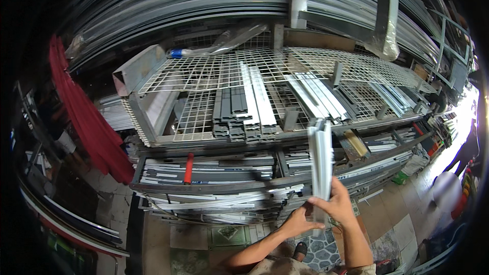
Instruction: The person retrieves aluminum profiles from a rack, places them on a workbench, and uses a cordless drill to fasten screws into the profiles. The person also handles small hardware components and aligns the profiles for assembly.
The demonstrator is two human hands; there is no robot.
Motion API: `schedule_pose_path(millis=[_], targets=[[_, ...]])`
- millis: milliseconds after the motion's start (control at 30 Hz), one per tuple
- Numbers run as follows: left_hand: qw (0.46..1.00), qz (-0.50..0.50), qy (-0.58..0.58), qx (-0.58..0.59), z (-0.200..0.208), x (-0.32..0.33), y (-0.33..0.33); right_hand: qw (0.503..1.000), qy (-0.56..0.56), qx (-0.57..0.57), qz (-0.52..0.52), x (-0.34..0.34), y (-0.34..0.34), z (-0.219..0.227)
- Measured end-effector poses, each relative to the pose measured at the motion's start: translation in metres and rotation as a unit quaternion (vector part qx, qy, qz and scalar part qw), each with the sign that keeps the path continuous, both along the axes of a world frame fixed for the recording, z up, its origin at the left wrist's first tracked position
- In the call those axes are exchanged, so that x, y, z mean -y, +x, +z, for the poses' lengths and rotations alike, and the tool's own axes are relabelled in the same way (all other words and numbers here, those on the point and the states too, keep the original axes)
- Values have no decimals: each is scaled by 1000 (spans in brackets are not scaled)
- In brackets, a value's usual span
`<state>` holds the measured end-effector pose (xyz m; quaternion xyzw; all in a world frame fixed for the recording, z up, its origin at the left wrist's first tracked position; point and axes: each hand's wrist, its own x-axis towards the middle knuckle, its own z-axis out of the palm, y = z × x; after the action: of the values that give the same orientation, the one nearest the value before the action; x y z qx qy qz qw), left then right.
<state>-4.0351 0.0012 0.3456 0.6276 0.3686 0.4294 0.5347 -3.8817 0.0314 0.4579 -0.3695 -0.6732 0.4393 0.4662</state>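
Here we see the wearer, bare-forearmed right down to a bare left hand [299, 223] and a bare right hand [338, 204], fingers slim and nails short-looking through the blur. Below comes a beige shirt [277, 267], faintly mottled, its pale sleeve [368, 270] ending near the right elbow, and there's a dark open-toed sandal [301, 247]!

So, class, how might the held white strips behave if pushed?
The white strips are probably stiff, since they extend straight beyond the right hand. Long and narrow, they would likely tip easily if stood on end. Their smooth-looking sides might be slippery.
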Motion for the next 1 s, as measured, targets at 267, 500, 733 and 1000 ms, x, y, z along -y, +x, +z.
schedule_pose_path(millis=[267,500,733,1000], targets=[[858,414,294,-81,129,-29,-170,927,89,215,-295,-14,154,-63],[755,469,184,-420,236,-96,-214,784,-69,433,-440,50,244,-201],[701,388,107,-588,259,-138,-193,807,-200,350,-432,152,259,-314],[719,376,181,-556,252,-152,-175,787,-248,375,-422,206,255,-375]])
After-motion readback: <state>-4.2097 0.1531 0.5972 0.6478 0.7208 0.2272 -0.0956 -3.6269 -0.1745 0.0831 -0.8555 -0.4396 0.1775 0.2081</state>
